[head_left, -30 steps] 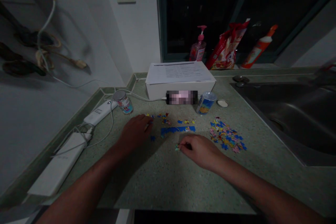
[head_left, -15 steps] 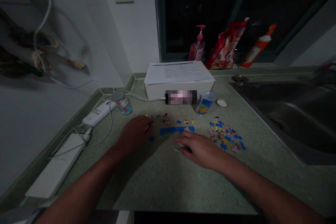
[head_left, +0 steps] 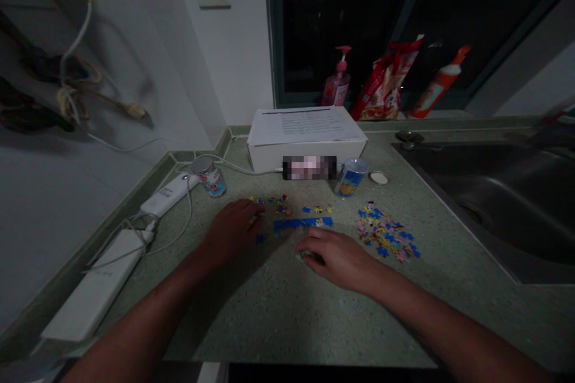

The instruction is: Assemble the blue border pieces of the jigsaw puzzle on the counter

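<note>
My right hand (head_left: 336, 256) is closed, thumb and fingertips pinching a small greenish puzzle piece (head_left: 302, 256) just above the counter. Close beyond its fingers lies a joined blue strip of puzzle pieces (head_left: 291, 224), with a pinkish figure at its right end. To the left, my left hand (head_left: 233, 221) is curled low over the counter, a bit of a yellowish puzzle piece (head_left: 252, 222) showing between thumb and fingers. A loose blue puzzle piece (head_left: 260, 239) lies beside it. Several small puzzle pieces (head_left: 282, 208) are scattered behind the strip.
A heap of puzzle pieces (head_left: 387, 233) spreads at right, before the sink (head_left: 449, 215). Behind stand a blue can (head_left: 351, 178), its lid (head_left: 378, 178), a phone (head_left: 309, 168) and a white box (head_left: 309, 152). Left are a jar (head_left: 209, 178) and cabled power strips (head_left: 96, 287).
My right thumb and fingertips have closed in around the greenish puzzle piece. The left hand is almost still, and the view has shifted very slightly.
</note>
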`<state>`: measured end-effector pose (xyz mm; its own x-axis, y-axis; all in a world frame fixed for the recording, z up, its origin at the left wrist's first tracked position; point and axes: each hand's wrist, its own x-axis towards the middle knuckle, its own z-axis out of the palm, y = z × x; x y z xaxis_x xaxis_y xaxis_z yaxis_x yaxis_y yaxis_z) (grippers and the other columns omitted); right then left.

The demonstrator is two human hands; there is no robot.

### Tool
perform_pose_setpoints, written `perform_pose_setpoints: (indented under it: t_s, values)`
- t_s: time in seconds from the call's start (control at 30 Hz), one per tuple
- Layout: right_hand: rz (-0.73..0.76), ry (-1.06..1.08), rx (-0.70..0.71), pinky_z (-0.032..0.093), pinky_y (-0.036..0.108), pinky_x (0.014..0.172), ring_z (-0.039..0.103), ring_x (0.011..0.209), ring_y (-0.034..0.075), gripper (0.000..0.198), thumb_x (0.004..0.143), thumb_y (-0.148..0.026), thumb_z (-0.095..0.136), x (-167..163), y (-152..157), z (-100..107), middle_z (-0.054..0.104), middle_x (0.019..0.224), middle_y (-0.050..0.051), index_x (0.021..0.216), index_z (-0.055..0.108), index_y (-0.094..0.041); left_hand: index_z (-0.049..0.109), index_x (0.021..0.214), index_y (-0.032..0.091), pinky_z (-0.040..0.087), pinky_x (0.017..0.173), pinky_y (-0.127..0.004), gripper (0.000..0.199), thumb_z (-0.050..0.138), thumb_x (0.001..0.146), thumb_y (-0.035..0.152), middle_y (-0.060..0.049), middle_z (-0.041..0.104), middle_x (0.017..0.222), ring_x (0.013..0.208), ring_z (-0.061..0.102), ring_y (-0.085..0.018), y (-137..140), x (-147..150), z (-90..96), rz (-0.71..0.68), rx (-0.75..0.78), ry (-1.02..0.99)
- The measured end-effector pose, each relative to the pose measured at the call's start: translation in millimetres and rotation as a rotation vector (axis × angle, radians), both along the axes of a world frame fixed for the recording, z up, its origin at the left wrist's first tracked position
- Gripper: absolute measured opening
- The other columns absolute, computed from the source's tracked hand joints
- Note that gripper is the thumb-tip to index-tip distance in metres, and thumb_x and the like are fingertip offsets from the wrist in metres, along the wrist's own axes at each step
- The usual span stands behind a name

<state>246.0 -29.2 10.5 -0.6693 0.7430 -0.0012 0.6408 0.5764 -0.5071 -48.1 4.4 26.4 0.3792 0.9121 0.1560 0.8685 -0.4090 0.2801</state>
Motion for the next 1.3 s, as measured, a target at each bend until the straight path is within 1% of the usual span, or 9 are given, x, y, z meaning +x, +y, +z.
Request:
perform_pose_setpoints:
  t_s: [0.13,0.27,0.47,0.67,0.87,1.1,1.3]
  values:
    - [-0.022,-0.015,0.014,0.052,0.034,0.085,0.071,0.099,0.022,0.021,0.099,-0.015,0.070,-5,-2,-3,0.074,0.110,0.006,0.117,0.080,-0.023,0.076,0.118,0.020,0.056,0.103,-0.044,0.021,0.058,0.109,0.022,-0.010,0.080,0.116,0.110,0.074,-0.028,0,1,-1.0,0.004,-0.004,0.010]
    - [-0.042,-0.027,0.038,0.051,0.033,0.082,0.070,0.094,0.021,0.013,0.099,-0.018,0.073,-12,-4,-6,0.074,0.106,0.006,0.111,0.078,-0.021,0.077,0.119,0.020,0.057,0.104,-0.044,0.021,0.059,0.108,0.022,-0.009,0.080,0.116,0.110,0.074,-0.028,0,1,-1.2,0.000,-0.003,0.007]
    - [-0.072,-0.002,0.035,0.052,0.035,0.084,0.072,0.099,0.024,0.014,0.097,-0.020,0.077,-14,-6,-7,0.075,0.109,0.007,0.111,0.077,-0.020,0.077,0.119,0.022,0.057,0.104,-0.045,0.023,0.057,0.107,0.023,-0.009,0.080,0.116,0.111,0.074,-0.028,1,2,-1.1,-0.020,-0.016,0.008]
    - [-0.075,-0.004,0.026,0.049,0.034,0.080,0.071,0.095,0.022,0.010,0.097,-0.020,0.075,-13,-5,-6,0.075,0.106,0.006,0.106,0.078,-0.022,0.077,0.120,0.021,0.057,0.104,-0.046,0.024,0.057,0.107,0.023,-0.011,0.080,0.118,0.112,0.074,-0.029,-1,3,0.7,-0.019,-0.027,0.004]
    - [-0.093,-0.017,0.016,0.046,0.032,0.077,0.070,0.089,0.021,0.009,0.093,-0.022,0.078,-16,-3,-6,0.075,0.101,0.004,0.102,0.077,-0.022,0.078,0.119,0.023,0.057,0.104,-0.044,0.024,0.059,0.106,0.023,-0.010,0.080,0.116,0.112,0.074,-0.029,0,4,-0.1,-0.018,-0.024,0.005]
    - [-0.055,-0.042,0.027,0.050,0.034,0.081,0.073,0.097,0.024,0.014,0.096,-0.025,0.076,-33,0,-3,0.077,0.109,0.007,0.109,0.077,-0.020,0.078,0.121,0.023,0.057,0.105,-0.047,0.024,0.059,0.106,0.023,-0.011,0.080,0.116,0.113,0.074,-0.030,0,5,-2.2,-0.031,-0.022,0.007]
    - [-0.053,-0.079,0.049,0.051,0.033,0.081,0.073,0.098,0.024,0.017,0.100,-0.028,0.073,-50,10,-5,0.078,0.115,0.008,0.114,0.077,-0.021,0.077,0.119,0.025,0.057,0.104,-0.048,0.023,0.059,0.106,0.022,-0.010,0.080,0.115,0.112,0.074,-0.030,-1,7,-3.1,-0.028,-0.036,-0.008]
